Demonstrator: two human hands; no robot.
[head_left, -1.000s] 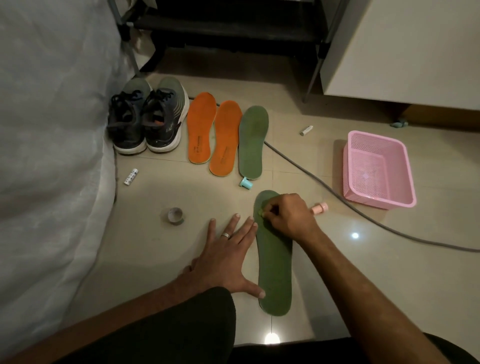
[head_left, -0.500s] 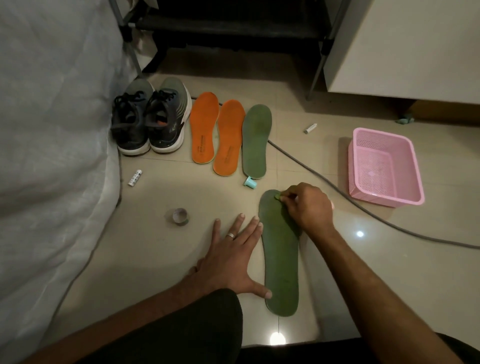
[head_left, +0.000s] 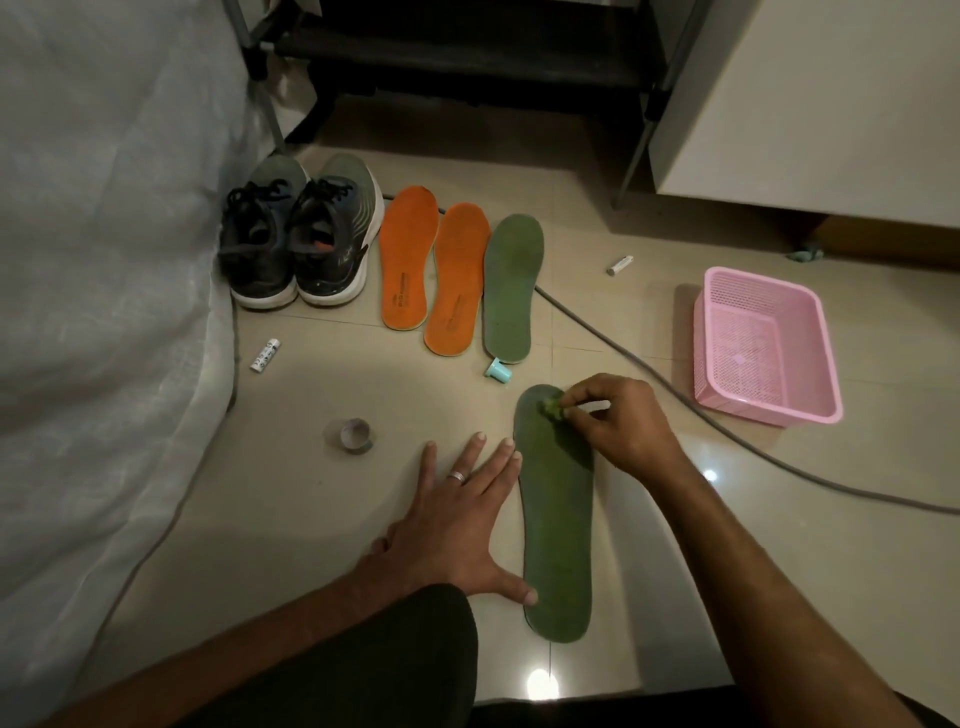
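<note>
Right hand (head_left: 618, 431) pinches a small green wad (head_left: 550, 408), perhaps a sponge, at the green insole (head_left: 558, 545) toe; left hand (head_left: 457, 525) lies flat, thumb steadying its edge; midsole and heel seemingly remain.

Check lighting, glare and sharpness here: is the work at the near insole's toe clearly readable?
Head view: dim, warm light; glare spots on the glossy floor; wide-angle bending at the edges; right hand pinching a small green lump on the near green insole looks slightly soft, the lump's detail unreadable; left hand, flat on the floor, is sharp.
</note>
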